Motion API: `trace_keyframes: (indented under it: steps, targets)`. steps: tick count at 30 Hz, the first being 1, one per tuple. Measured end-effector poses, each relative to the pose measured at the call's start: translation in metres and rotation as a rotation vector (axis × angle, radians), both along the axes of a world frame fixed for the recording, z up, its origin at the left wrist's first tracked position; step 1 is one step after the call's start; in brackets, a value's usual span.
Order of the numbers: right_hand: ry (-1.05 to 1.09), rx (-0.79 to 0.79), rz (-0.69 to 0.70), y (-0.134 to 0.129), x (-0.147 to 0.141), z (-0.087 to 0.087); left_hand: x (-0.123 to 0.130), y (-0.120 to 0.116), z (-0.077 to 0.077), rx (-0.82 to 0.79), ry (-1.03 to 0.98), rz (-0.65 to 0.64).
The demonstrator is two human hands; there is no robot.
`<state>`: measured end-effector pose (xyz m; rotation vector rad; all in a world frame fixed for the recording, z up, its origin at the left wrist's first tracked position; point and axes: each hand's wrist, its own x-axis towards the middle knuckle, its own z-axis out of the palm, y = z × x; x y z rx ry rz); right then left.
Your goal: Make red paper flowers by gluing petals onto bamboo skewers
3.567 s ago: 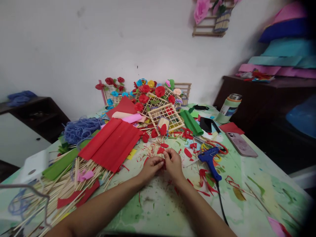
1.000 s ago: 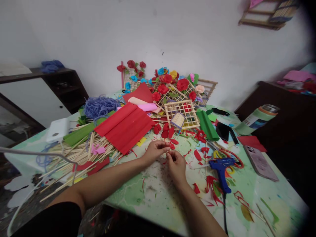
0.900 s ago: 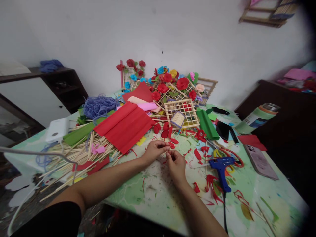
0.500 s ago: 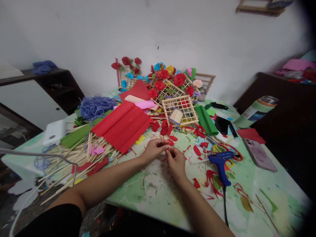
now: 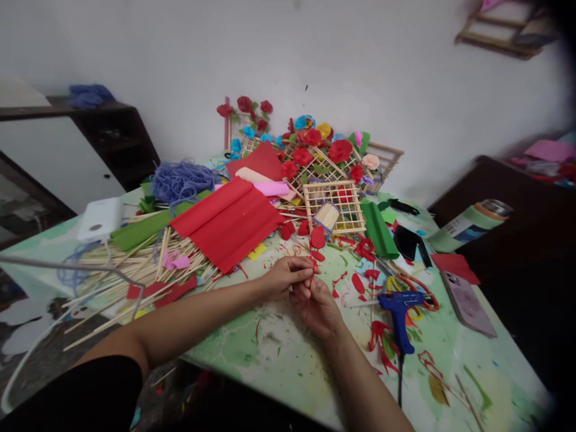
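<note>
Near the middle of the table, my left hand (image 5: 290, 277) and my right hand (image 5: 318, 306) meet, fingers pinched together on a small, thin red piece (image 5: 312, 275). Its exact shape is partly hidden by the fingers. Just beyond the fingertips lie cut red petal shapes (image 5: 317, 237). A red crepe sheet (image 5: 231, 222) rests to the left over thin wooden sticks (image 5: 148, 270). To the right of my right hand are a blue glue gun (image 5: 400, 309) and orange-handled scissors (image 5: 429, 294).
Stick lattices (image 5: 337, 204) with paper flowers (image 5: 341, 150) stand at the back. Blue yarn (image 5: 182, 182) and a white box (image 5: 101, 219) are on the left. A green bottle (image 5: 468, 225) and a phone (image 5: 468, 303) lie right. A grey cable (image 5: 67, 264) crosses the left side.
My right hand has turned, its palm showing more, and its fingers now sit just under my left fingertips. The whole view has shifted slightly.
</note>
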<state>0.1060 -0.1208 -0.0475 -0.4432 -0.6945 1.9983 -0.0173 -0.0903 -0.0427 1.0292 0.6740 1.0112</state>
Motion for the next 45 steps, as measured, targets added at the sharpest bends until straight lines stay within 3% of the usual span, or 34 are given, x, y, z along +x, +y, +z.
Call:
trace_keyframes:
  steps: [6,11,16,20,25,29,36,45]
  targets:
    - [-0.050,0.026,-0.040,-0.002,-0.003,0.003,-0.001,-0.001,0.001,-0.055,-0.088,-0.112]
    - [-0.185,0.044,-0.126,0.000,-0.005,0.000,-0.001,0.001,0.002,-0.026,-0.066,-0.077]
    - [-0.437,0.112,-0.313,0.005,-0.002,-0.009,-0.001,0.006,0.002,0.087,-0.012,0.046]
    - [-0.586,0.217,-0.560,0.008,0.005,-0.013,-0.001,0.008,0.000,0.105,0.017,0.121]
    - [-0.689,0.285,-0.740,0.010,0.016,-0.007,0.001,0.004,0.001,0.074,0.093,-0.005]
    - [-0.724,0.341,-0.754,0.011,0.019,-0.001,0.004,-0.002,0.000,0.057,0.164,-0.090]
    - [-0.825,0.379,-0.855,0.009,0.017,-0.002,0.007,-0.003,-0.007,-0.001,0.197,0.012]
    - [-0.790,0.270,-0.874,0.010,0.015,-0.004,0.009,-0.003,-0.010,-0.043,0.180,0.033]
